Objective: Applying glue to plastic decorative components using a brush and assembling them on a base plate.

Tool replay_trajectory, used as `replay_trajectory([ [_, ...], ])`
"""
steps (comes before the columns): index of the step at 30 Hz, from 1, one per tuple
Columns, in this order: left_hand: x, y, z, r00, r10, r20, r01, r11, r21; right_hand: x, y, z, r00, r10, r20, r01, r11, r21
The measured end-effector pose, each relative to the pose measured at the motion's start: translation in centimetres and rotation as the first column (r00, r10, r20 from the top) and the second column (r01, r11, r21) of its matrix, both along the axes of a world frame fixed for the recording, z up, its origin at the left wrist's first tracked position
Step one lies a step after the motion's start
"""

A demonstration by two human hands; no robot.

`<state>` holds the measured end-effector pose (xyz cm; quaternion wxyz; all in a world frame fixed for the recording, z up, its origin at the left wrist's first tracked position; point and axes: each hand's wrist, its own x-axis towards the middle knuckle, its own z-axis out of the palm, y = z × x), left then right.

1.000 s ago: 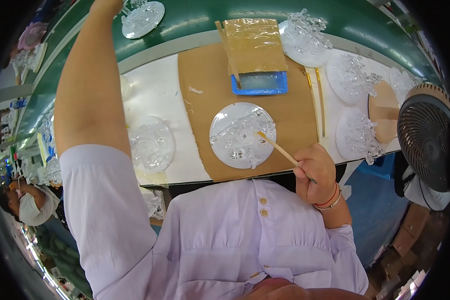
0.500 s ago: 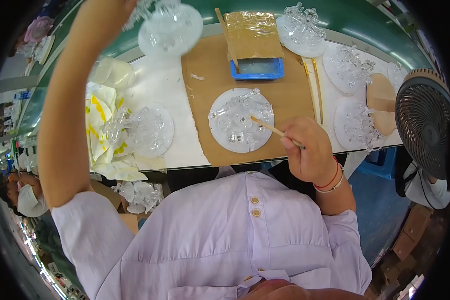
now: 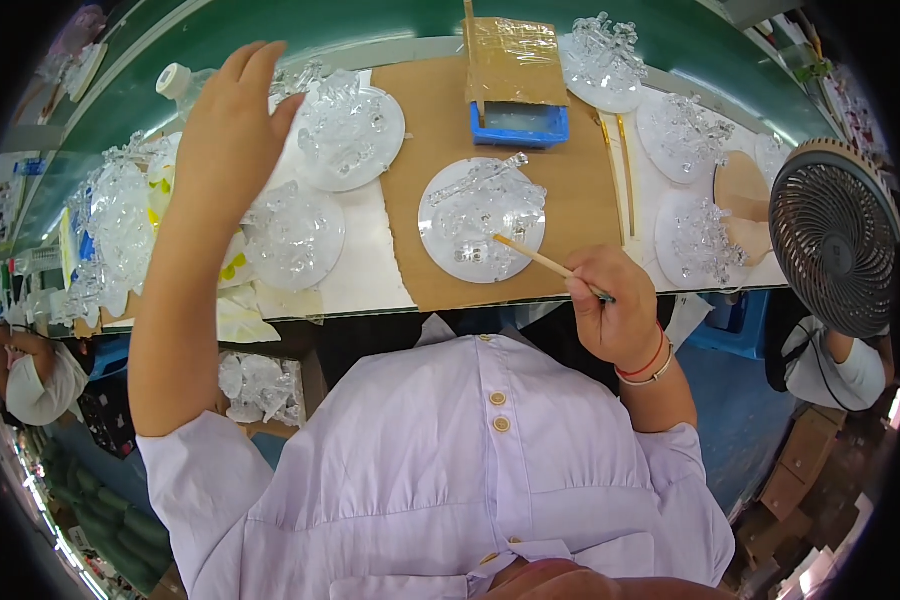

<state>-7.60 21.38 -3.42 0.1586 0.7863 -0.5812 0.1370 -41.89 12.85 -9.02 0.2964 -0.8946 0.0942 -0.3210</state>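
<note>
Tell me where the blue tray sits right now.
In the head view, the blue tray sits top centre on the brown board, under a taped cardboard piece, behind the central clear disc.

A thin wooden stick angled across a round clear disc heaped with glassy ornaments, lying flat on brown card; a second loaded disc lay to its left.
</note>
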Motion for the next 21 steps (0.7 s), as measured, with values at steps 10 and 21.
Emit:
replay_trajectory([
  [10,-11.2,4.6,-5.6,0.819,-0.39,-0.421,0.218,0.89,-0.401,0.3,0.0,0.0,0.978,-0.192,-0.086,0.207,0.946,0.25],
  [21,-12.5,3.1,-9.5,0.725,-0.335,-0.601,0.15,0.929,-0.337,1.1,0.5,-0.4,0.994,-0.097,-0.054,0.098,0.995,0.011],
])
